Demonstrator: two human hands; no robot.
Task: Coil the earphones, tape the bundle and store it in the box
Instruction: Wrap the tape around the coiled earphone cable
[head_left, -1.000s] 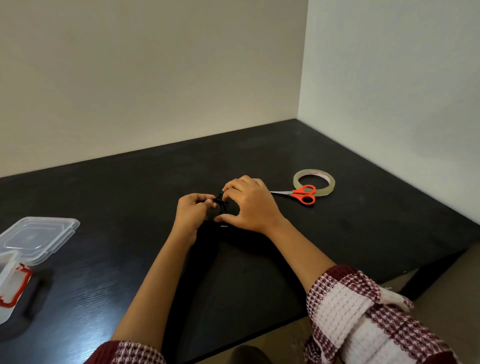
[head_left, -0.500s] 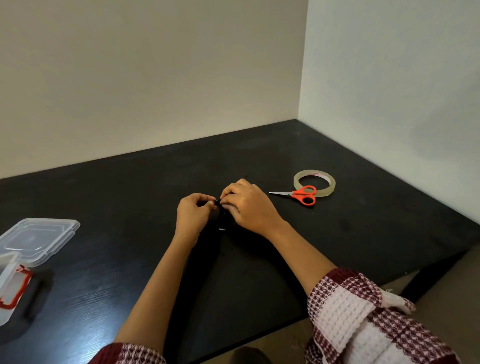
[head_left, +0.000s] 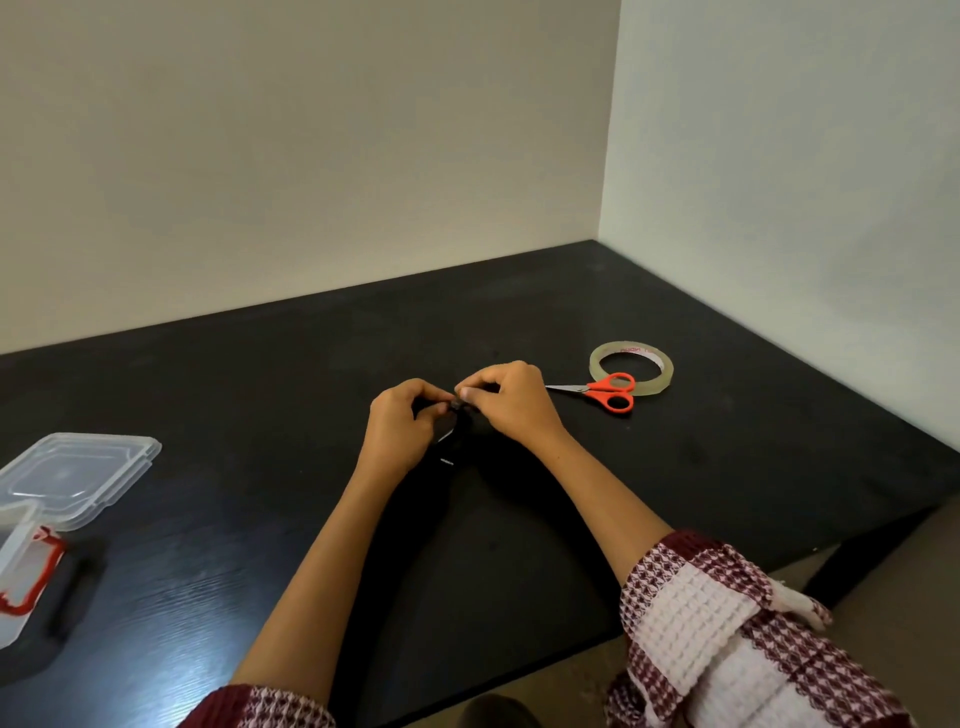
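Observation:
A small black earphone bundle (head_left: 457, 415) is pinched between both hands at the middle of the black table (head_left: 727, 467). My left hand (head_left: 402, 431) grips its left side and my right hand (head_left: 511, 402) presses fingertips on its top. Most of the bundle is hidden by the fingers and blends into the dark table. A roll of clear tape (head_left: 631, 367) lies to the right, with red-handled scissors (head_left: 605, 391) resting against its near side. The clear plastic box (head_left: 21, 566) with a red seal stands at the far left, its lid (head_left: 78, 475) open behind it.
Walls close off the table at the back and right. The table's front edge runs diagonally at the lower right, with a table leg (head_left: 852, 566) and floor beyond it.
Both hands have stayed in the same spot. My right hand's fingers curled in over the bundle and now pinch its top close to my left fingertips.

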